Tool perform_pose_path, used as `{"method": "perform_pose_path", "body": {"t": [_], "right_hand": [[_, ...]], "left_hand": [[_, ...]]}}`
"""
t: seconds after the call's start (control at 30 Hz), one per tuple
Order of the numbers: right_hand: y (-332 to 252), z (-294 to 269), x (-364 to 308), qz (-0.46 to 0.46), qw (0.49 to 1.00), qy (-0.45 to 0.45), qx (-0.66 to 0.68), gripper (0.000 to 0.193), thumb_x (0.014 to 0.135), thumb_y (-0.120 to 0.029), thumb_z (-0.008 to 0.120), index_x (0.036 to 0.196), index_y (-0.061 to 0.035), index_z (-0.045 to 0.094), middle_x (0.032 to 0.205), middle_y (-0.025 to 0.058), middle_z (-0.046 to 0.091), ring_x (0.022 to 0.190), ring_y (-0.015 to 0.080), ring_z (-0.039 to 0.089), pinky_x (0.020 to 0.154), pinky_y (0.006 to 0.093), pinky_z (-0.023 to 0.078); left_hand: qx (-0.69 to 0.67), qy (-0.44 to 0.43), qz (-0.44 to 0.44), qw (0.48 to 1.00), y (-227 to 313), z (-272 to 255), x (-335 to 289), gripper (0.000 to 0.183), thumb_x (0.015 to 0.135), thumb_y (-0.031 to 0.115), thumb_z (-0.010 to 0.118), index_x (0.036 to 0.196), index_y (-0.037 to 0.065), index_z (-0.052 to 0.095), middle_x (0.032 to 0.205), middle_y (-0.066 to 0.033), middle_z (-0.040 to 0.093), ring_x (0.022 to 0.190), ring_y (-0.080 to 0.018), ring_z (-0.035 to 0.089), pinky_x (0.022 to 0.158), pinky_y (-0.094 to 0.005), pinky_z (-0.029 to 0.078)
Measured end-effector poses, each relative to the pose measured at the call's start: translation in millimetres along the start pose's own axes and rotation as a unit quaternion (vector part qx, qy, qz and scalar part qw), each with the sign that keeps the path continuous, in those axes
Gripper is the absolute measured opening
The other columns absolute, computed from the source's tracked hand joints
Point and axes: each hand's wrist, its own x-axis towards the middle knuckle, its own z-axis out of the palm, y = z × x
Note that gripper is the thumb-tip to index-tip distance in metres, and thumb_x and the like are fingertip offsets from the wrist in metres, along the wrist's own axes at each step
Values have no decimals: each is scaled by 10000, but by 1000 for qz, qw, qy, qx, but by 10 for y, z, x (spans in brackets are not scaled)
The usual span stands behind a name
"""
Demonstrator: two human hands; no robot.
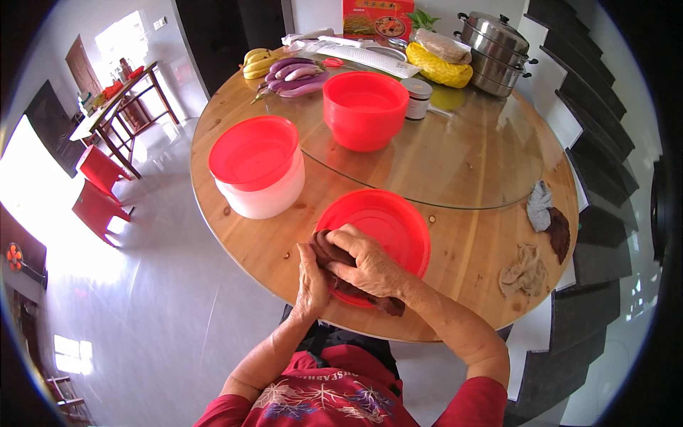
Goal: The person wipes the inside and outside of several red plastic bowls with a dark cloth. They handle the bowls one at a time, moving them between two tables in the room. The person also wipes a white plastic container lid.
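A round red basin [398,224] is at the near edge of the wooden table, in front of me. My right hand [366,263] has its fingers curled round a brown cloth [329,250], pressed to the basin's near-left side. One end of the cloth hangs over the near rim. My left hand [311,281] grips the basin at its left rim, beside the cloth; some of its fingers are hidden. Farther left stands a whitish tub with a red top [256,167]. Beyond the basin are stacked red bowls [365,114].
A glass turntable [469,164] covers much of the round table [455,277]. Toward its back lie eggplants [295,77], bananas [260,62], a lidded jar [417,98], a yellow bag [437,66] and a steamer pot [494,53]. Crumpled cloths [524,270] lie at right. Stairs [597,285] rise beyond.
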Motion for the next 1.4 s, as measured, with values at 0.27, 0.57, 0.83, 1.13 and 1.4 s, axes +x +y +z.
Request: {"method": "perform_pose_path", "body": {"t": [0.27,0.57,0.83,1.13,1.4], "right_hand": [[58,67,260,24,963,254,-83,329,792,-37,644,1100,-2,534,945,153,522,901,308,551,780,377,450],[-6,119,32,13,1000,3,-7,277,774,33,533,1049,26,504,996,164,519,941,300,558,817,369,454],[-194,-192,-416,6,934,-250,-255,173,768,-56,539,926,15,545,918,216,581,852,400,611,718,471,514],[-32,175,-381,19,1000,9,-10,252,821,-40,534,1046,-1,428,966,236,467,931,438,507,781,490,441],[-191,144,-456,-174,942,-27,-287,218,757,-145,613,908,-20,519,823,130,493,727,268,531,627,382,472]], "left_hand": [[-48,-28,45,997,21,52,41,686,975,554,165,1381,29,342,1315,-125,482,1187,-224,491,1022,-363,398],[-107,-57,39,992,-217,-150,99,701,933,636,197,1285,81,442,1222,-100,543,1130,-208,519,992,-352,400],[-99,-43,109,988,38,9,-74,471,1005,328,327,1302,-12,460,1235,-110,551,1157,-188,499,1015,-325,355],[-90,-68,92,989,34,-15,-44,472,994,357,351,1289,2,449,1184,-116,574,1065,-198,551,945,-336,419],[24,8,155,988,488,82,-86,507,993,390,344,1245,-20,503,1183,-124,571,1094,-193,524,973,-329,390]]}}
